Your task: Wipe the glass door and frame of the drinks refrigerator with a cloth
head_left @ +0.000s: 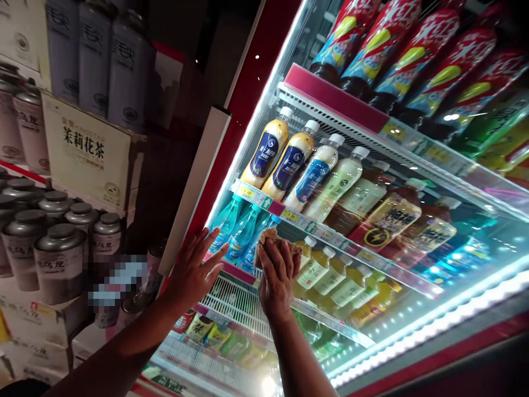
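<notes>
Two bare forearms (300, 353) are closest, reaching up from the bottom edge toward a brightly lit drinks cooler (264, 60) with a red frame, which leans to the right in this tilted view. The right hand (273, 281) is closed around a crumpled cloth (269, 234), its fingers curled over the front so that only the edges show at the top and sides. The cloth therefore sits inside the right hand, in front of the middle of the cooler, seen between a cluster of teal bottles (242, 234) on its left and a row of pale yellow drinks (316, 273) on its right. I cannot tell whether it touches a glass surface there.

The cloth is brown, bunched into a thick wad, rough and slightly fuzzy along its rim.

The left hand (198, 267) grips nothing. Its fingers are spread and raised, palm toward the cooler, just left of the teal bottles as seen from here and well apart from the cloth; whether it rests against anything is unclear.

Above the hands stands a row of white-capped bottles (291, 165), several with dark blue labels. Higher still are dark drinks in red labels (397, 55). Off to the left, in dimmer light, pinkish-grey tins (60, 264) with metal lids crowd a display, below and beside a cream box (88, 154) printed with Chinese characters.
</notes>
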{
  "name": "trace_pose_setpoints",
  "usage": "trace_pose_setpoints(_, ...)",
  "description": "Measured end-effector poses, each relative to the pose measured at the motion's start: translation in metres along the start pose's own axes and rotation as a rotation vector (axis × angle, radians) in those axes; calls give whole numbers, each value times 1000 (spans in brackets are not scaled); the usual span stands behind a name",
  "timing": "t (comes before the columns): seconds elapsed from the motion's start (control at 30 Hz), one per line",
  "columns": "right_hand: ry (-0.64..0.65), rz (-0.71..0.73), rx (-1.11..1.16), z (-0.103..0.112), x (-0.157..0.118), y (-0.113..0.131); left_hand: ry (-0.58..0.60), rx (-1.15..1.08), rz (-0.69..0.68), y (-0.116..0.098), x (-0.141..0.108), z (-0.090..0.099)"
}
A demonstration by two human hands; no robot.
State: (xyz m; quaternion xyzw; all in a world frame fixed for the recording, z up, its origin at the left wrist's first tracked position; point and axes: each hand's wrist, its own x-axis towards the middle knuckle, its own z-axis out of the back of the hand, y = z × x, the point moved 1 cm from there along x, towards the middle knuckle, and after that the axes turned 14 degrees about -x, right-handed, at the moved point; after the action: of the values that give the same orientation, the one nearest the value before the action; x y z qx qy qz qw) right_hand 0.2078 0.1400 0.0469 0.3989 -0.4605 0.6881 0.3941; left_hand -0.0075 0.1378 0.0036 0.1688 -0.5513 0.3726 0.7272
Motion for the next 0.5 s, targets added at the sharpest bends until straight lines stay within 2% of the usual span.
trace_pose_setpoints(0.13, 13, 0, 8, -2, 3, 5, -27, 12, -10, -2, 5, 2)
trace_pose_setpoints(0.3, 128, 108, 67, 5, 3, 3, -58, 54, 29, 2, 8, -1)
trace_pose_setpoints(0.5, 97, 38, 38, 8, 17, -8, -54, 54, 74, 6, 17, -6)
